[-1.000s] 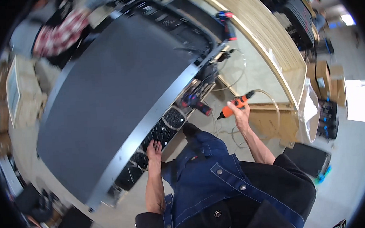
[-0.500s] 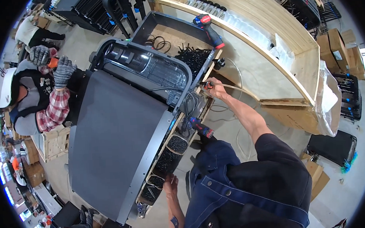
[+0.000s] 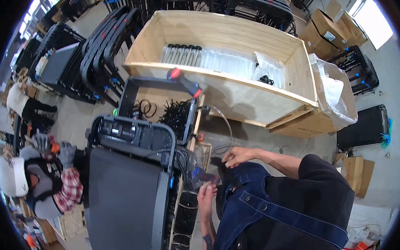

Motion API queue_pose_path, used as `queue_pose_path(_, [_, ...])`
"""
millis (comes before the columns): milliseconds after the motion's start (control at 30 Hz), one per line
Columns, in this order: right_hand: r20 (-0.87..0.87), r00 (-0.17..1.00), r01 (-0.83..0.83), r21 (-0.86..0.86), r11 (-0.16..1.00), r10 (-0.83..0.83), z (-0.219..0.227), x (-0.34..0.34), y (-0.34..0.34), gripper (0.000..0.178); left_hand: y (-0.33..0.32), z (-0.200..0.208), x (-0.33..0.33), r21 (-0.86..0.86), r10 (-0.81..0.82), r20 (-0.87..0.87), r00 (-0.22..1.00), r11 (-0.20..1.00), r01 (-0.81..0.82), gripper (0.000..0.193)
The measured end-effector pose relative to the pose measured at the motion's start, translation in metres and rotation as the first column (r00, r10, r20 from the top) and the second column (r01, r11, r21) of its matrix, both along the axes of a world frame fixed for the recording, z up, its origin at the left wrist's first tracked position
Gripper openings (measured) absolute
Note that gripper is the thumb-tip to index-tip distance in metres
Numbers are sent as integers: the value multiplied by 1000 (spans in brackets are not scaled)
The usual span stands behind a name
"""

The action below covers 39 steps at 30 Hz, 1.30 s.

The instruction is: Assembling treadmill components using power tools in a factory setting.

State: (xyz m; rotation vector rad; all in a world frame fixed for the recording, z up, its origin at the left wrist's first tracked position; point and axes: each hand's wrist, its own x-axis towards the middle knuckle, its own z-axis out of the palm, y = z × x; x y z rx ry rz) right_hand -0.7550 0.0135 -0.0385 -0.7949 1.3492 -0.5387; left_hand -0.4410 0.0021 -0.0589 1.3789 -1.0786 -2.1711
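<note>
My left hand (image 3: 205, 192) is raised beside the treadmill's near side, its blurred fingertips close to the base of a blue and red cordless driver (image 3: 201, 174). Whether they grip it cannot be made out. In front of my waist, my right hand (image 3: 238, 156) has its fingers loosely apart and shows nothing in them. The treadmill (image 3: 124, 197) has a dark belt and an uncovered motor bay (image 3: 135, 134). Along its near side runs a row of small parts bins (image 3: 186, 218) with dark hardware. A small orange-tipped tool (image 3: 200, 137) lies near the wooden rail.
Beyond the motor bay, a tray (image 3: 128, 99) holds black screws and cable rings, with another red and black driver (image 3: 184, 83) on its edge. A large wooden crate (image 3: 249, 111) holds wrapped tubes. A gloved person (image 3: 60, 177) works across the treadmill. An air hose (image 3: 229, 128) hangs nearby.
My right hand has let go of the orange-tipped tool and drawn back to my waist. My left hand has moved up from the bins to the driver. The view has turned.
</note>
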Motion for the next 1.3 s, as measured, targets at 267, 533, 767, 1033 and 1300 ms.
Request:
queue_pose_path(267, [161,776,628,-285,724,-610,49,-242,-134,45,-170,112,-273,-320,-62,-108,992,947,25,26])
queue_pose_path(533, [235,433,759,426,492,-871,-220,-408,-317,37,-326,-4,-541,-843,-12,502,865,216,492,20])
queue_pose_path(767, [-39,782,593,358,722,-622,-421,-346,-455,31,-346,-27,-544,-682,7,703,711,288,672,17])
queue_pose_path(1033, [257,739,420,547,724,-623,-547,-386,-452,48,-336,-41,-549,-855,149,472,869,320,409,16])
queue_pose_path(1300, [488,694,420,322,849,-529,-345,-496,-420,19,-321,-41,-534,-865,212,498,841,191,464,23])
